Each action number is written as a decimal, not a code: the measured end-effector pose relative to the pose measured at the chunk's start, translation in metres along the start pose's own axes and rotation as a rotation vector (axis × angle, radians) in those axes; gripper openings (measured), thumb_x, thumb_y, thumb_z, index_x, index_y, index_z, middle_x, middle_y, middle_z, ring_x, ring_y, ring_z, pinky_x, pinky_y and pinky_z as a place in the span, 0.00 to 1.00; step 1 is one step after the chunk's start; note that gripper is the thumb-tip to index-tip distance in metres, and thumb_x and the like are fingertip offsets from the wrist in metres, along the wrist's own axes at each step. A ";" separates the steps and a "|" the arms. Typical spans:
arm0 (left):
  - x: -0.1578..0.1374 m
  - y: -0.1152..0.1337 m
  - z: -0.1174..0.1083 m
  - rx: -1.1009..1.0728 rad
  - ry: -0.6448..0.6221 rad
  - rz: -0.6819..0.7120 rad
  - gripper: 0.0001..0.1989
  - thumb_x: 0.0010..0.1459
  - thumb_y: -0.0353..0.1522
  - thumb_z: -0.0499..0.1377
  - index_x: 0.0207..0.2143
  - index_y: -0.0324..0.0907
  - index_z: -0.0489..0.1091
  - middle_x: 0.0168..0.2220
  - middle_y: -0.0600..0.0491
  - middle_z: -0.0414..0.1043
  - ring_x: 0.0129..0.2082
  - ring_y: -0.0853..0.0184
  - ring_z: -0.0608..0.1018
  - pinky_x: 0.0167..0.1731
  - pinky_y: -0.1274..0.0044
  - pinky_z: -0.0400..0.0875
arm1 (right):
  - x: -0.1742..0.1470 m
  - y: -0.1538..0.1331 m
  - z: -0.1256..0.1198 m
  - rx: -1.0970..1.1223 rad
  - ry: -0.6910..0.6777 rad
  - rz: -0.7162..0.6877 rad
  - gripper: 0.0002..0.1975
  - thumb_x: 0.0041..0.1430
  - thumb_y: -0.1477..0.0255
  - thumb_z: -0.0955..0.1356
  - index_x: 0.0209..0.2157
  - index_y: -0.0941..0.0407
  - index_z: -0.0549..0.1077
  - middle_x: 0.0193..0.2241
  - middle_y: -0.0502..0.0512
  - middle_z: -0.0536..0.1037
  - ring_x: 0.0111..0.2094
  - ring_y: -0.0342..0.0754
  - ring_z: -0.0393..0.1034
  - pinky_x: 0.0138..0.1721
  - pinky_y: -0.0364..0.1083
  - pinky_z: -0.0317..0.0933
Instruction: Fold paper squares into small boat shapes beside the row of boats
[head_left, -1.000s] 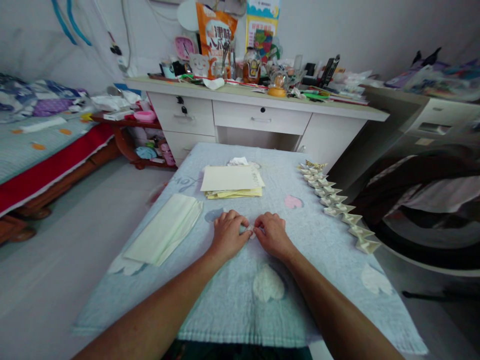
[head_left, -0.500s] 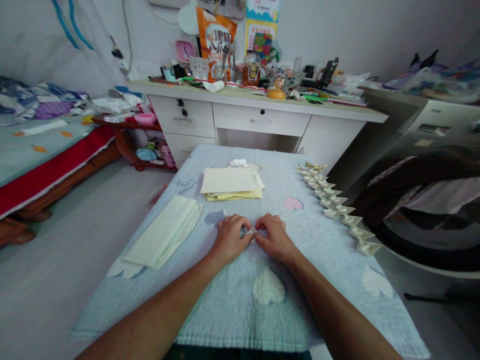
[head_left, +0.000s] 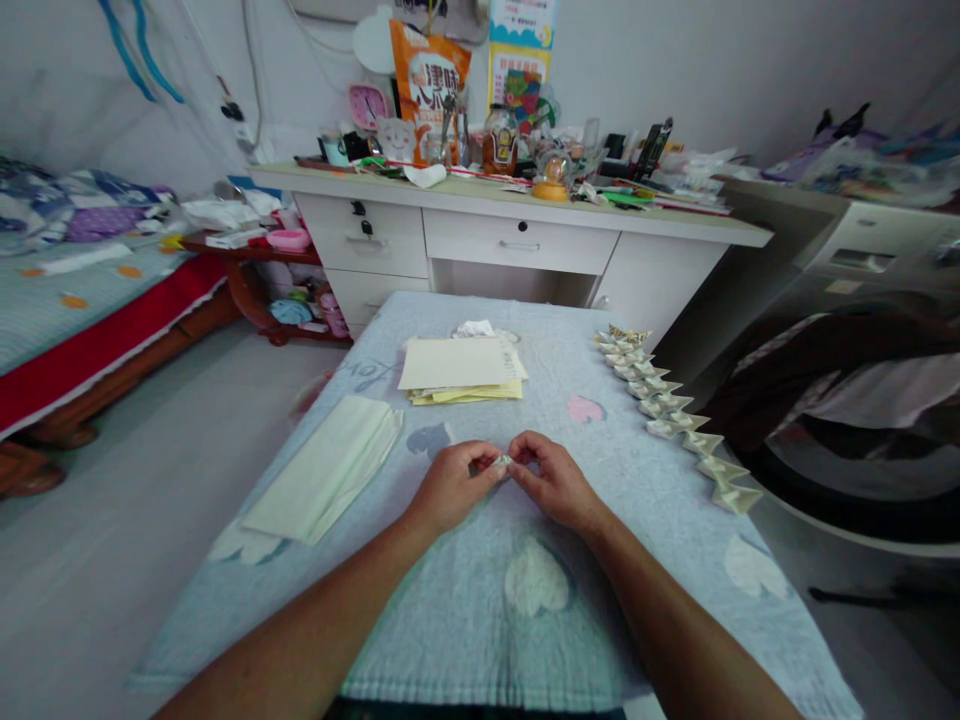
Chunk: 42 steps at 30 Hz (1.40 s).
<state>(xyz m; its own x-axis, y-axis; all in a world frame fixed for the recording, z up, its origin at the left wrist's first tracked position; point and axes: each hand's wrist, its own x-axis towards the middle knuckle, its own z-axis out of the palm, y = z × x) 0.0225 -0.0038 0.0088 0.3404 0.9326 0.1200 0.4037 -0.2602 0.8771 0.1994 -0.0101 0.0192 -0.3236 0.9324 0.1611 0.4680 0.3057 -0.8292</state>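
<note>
A small folded piece of paper (head_left: 502, 461) is pinched between my two hands over the middle of the cloth-covered table. My left hand (head_left: 456, 484) grips its left side between thumb and forefinger. On the right side, my right hand (head_left: 553, 480) pinches it the same way. The fingers cover most of the paper, so its exact shape is hard to make out. A row of several folded paper boats (head_left: 667, 400) runs down the table's right side. Beyond my hands lies a stack of cream and yellow paper sheets (head_left: 459, 364).
A folded pale green cloth or paper (head_left: 324, 470) lies at the left of the table (head_left: 442, 640). Crumpled white tissue (head_left: 474, 328) sits behind the stack. A cluttered white desk (head_left: 517, 240) stands beyond, a washing machine (head_left: 847, 300) at right, a bed (head_left: 90, 290) at left.
My left hand has lowered slightly, and its fingers have curled in closer. The small paper has tilted a little between my fingertips. The row of boats and the stack stay in place.
</note>
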 end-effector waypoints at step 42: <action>-0.002 0.003 -0.004 -0.120 0.126 0.053 0.08 0.51 0.34 0.62 0.34 0.40 0.75 0.29 0.54 0.73 0.31 0.69 0.72 0.35 0.79 0.65 | -0.003 0.004 0.006 0.257 0.003 -0.001 0.13 0.59 0.62 0.67 0.28 0.57 0.72 0.26 0.50 0.69 0.30 0.43 0.62 0.35 0.43 0.55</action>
<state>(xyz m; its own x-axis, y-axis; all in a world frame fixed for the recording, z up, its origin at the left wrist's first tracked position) 0.0193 -0.0053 0.0133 0.2462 0.9443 0.2185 0.2812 -0.2853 0.9163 0.1975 -0.0123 0.0124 -0.3214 0.9327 0.1637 0.2430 0.2483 -0.9377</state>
